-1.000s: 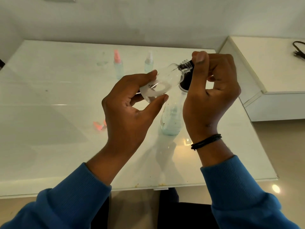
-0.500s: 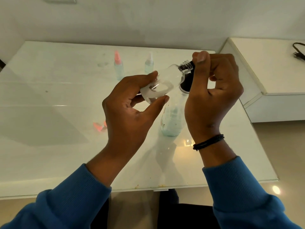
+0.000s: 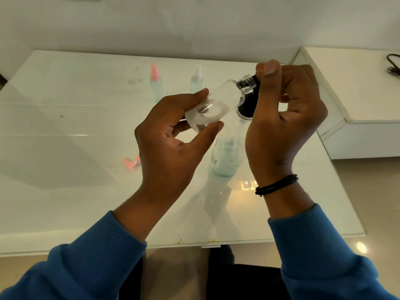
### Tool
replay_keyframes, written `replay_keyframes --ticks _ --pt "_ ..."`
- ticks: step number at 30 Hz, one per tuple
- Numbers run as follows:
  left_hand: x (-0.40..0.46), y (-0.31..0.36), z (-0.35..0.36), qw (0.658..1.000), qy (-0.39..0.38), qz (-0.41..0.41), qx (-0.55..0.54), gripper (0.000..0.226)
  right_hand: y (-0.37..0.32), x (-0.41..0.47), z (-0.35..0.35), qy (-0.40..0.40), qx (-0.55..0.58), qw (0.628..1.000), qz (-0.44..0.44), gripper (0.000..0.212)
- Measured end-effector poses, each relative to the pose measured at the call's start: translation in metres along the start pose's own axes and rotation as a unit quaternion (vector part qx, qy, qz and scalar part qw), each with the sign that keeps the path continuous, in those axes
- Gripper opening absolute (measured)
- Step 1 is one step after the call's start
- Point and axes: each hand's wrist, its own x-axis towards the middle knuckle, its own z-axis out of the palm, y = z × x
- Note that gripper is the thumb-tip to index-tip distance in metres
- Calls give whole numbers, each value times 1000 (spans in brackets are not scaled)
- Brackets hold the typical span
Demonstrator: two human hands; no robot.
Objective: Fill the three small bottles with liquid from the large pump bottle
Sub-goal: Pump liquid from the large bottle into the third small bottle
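Small bottle [image 3: 218, 102], tilted, left hand [image 3: 173, 144] pinching base | right hand [image 3: 285, 118] curled on pump head [image 3: 249, 105] | advice: neck under spout, press slowly.

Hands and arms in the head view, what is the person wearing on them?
Both arms wear blue sleeves with ribbed knit cuffs, the left sleeve and the right sleeve, each ending above the wrist. The left hand is bare, with no ring or watch showing. The right hand is bare too, but a thin black corded bracelet circles its wrist. No gloves.
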Motion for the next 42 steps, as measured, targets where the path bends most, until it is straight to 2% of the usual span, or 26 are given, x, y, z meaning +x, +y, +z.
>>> replay_keyframes --ticks 17,42 --pt "0 -1 -1 1000 -3 -1 1 45 1 -5 2 -7 14 1000 -2 23" --pt "0 -1 -1 1000 0 1 4 45 3 -3 0 0 4 1000 -6 26"
